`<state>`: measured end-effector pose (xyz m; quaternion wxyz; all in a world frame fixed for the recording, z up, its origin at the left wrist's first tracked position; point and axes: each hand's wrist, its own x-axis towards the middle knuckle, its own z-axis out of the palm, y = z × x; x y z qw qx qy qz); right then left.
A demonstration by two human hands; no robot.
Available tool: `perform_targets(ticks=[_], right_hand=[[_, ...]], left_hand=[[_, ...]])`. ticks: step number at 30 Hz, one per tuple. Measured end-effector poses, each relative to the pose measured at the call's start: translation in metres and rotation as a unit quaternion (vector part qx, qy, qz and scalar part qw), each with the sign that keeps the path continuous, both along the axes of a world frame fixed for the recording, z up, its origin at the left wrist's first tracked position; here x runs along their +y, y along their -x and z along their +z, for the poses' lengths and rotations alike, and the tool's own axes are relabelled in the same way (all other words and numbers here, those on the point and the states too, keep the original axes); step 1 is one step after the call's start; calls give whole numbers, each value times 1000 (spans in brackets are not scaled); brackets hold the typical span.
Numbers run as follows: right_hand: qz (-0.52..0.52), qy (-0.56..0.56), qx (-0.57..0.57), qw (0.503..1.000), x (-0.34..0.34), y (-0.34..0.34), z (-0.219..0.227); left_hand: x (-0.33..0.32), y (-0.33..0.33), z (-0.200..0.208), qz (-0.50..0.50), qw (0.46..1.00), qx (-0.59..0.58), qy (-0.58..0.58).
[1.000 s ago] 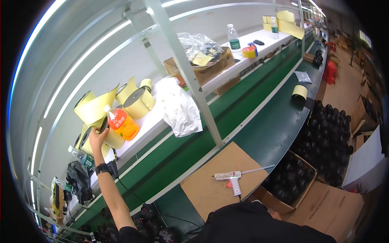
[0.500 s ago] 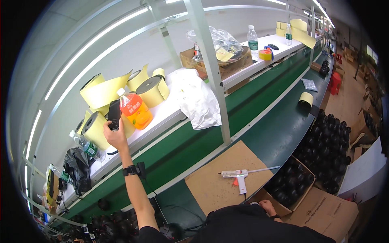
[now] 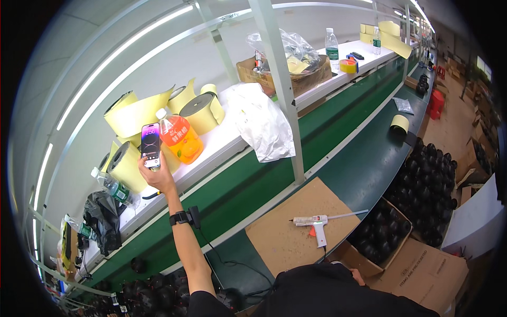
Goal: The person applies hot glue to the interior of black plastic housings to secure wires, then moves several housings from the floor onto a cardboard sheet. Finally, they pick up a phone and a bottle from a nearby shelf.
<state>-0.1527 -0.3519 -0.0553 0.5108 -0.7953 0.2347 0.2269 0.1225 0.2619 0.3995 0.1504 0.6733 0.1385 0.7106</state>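
Observation:
My left hand [image 3: 158, 174] is closed round the lower end of a smartphone [image 3: 151, 146], whose screen is lit. The arm stretches out over the white shelf [image 3: 211, 138], with a dark band and a small black box at the wrist. Right beside the phone stands a bottle of orange drink [image 3: 182, 138]. Rolls of yellow sheet [image 3: 125, 159] sit behind and to the left of it. Only a small part of my right hand [image 3: 357, 277] shows at my side, next to the black clothing; its fingers are hidden.
A white glue gun [image 3: 318, 227] lies on a cardboard sheet [image 3: 280, 245] on the green bench. Cartons of black rounded parts [image 3: 381, 232] stand to the right. A metal post [image 3: 282, 100] rises before the shelf. A white plastic bag [image 3: 260, 124] hangs over the shelf's edge.
The phone's screen has gone from dark to lit. My right hand has drawn back, mostly behind my clothing. The view has shifted slightly.

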Motion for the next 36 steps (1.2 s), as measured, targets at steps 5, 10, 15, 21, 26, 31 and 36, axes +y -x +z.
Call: perform_targets(ticks=[5,10,15,21,26,31,36], right_hand=[[29,10,9,999,-9,-7,-42],[-20,-46,28,998,-19,-12,-71],[4,-32,-8,999,-13,-17,-72],[-14,-3,52,999,-11,-20,-40],[32,-16,53,998,5,-38,-42],[-4,-22,-4,1000,1,-57,-31],[-15,-243,-144,959,8,-102,77]], left_hand=[[2,1,1,-1,1000,2,10],[-6,-4,25,-12,993,60,104],[22,-3,54,92,986,140,23],[-36,-20,80,-147,974,170,-12],[-18,-50,112,-163,941,297,-9],[-86,-43,65,-226,939,186,-181],[-143,91,15,-285,925,145,-204]])
